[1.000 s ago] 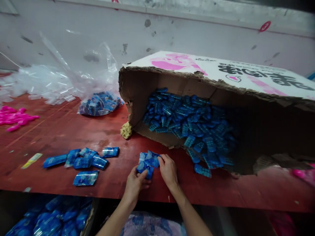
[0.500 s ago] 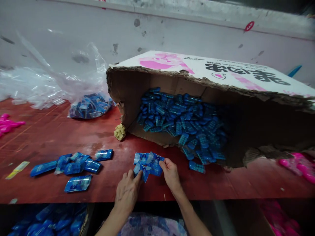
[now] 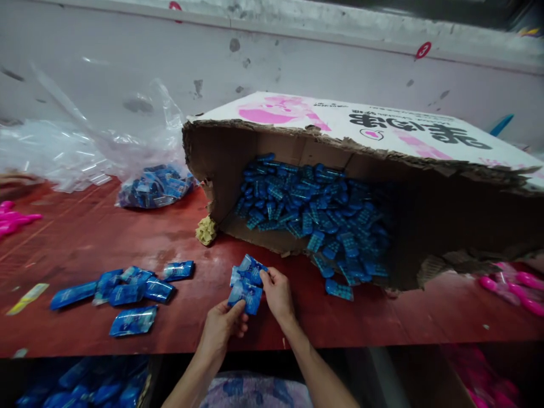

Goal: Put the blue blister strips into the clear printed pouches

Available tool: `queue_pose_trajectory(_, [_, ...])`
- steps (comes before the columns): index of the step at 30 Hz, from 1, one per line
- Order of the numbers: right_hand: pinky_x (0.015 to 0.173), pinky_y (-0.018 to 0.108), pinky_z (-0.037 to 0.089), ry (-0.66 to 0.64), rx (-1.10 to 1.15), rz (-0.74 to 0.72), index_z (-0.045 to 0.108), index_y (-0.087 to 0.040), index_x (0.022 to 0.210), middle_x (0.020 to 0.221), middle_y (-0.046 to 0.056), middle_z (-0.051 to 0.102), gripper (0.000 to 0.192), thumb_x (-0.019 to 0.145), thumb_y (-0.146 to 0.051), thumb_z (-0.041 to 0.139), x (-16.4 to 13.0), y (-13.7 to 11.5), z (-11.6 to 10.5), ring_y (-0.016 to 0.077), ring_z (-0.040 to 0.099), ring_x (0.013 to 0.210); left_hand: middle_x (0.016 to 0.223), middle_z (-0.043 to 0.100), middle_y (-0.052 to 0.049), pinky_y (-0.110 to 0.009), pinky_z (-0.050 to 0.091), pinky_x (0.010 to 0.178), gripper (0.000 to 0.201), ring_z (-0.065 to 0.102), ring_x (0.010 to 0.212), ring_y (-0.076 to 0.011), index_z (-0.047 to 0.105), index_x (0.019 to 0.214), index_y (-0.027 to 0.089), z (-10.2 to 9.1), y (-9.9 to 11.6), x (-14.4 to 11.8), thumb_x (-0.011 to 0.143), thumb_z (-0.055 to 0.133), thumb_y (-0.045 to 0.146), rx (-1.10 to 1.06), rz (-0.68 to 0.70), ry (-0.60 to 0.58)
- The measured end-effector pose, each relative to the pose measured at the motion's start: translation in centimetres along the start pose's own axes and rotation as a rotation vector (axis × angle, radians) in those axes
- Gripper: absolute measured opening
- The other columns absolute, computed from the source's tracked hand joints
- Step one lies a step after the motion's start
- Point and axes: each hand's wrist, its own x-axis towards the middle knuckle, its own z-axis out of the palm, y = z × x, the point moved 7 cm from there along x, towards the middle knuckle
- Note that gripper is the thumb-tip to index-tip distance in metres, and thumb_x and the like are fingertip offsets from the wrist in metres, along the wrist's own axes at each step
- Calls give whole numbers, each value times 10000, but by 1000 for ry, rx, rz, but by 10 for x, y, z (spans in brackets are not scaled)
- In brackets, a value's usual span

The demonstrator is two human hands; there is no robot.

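Blue packets (image 3: pixel 245 283) sit bunched in both hands just above the red surface (image 3: pixel 85 238). The left hand (image 3: pixel 221 328) pinches them from below, the right hand (image 3: pixel 276 294) from the side. They look light, soft and slippery, so hold the edges.

The light is soft and even and falls from above, so the pale wall (image 3: pixel 127 62) and the white top of the cardboard box (image 3: pixel 382 127) look bright. The inside of the box goes dark toward the right. The red desk (image 3: pixel 106 238) has a weak shine. Below its front edge everything is dim. The edges are curved and slightly blurred, the centre is sharper.
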Motion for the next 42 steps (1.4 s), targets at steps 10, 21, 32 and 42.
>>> queue_pose_trajectory(10, [642, 300, 380, -78, -523, -90, 580, -212, 1050, 936, 104, 637, 296, 758, -171, 591, -19, -24, -8, 237, 593, 807, 456, 591, 36, -160, 322, 328, 329, 497, 362, -74, 520, 672, 152, -39, 17, -9, 510, 756, 312, -216, 7, 134])
queue_pose_trajectory(21, [921, 398, 356, -117, 128, -149, 542, -232, 1134, 1119, 72, 604, 296, 864, -209, 424, -24, -16, 8, 208, 524, 1046, 437, 600, 11, -178, 400, 354, 313, 542, 386, -102, 567, 599, 115, -15, 15, -6, 453, 786, 286, -284, 14, 66])
queue_pose_trajectory(32, [482, 185, 349, -112, 589, 200, 590, -161, 652, 528, -58, 505, 153, 730, -283, 538, -28, -5, 15, 78, 406, 477, 503, 653, 13, -193, 479, 393, 314, 556, 399, -100, 639, 642, 103, 8, 12, -3, 406, 793, 243, -253, 99, 133])
queue_pose_trajectory(42, [529, 194, 377, -92, 70, 29, 534, -203, 687, 604, -36, 550, 220, 864, -256, 413, -33, -17, -15, 115, 521, 571, 368, 538, 42, -193, 446, 351, 278, 529, 358, -109, 559, 544, 132, 30, -3, 2, 458, 786, 268, -265, -37, 3])
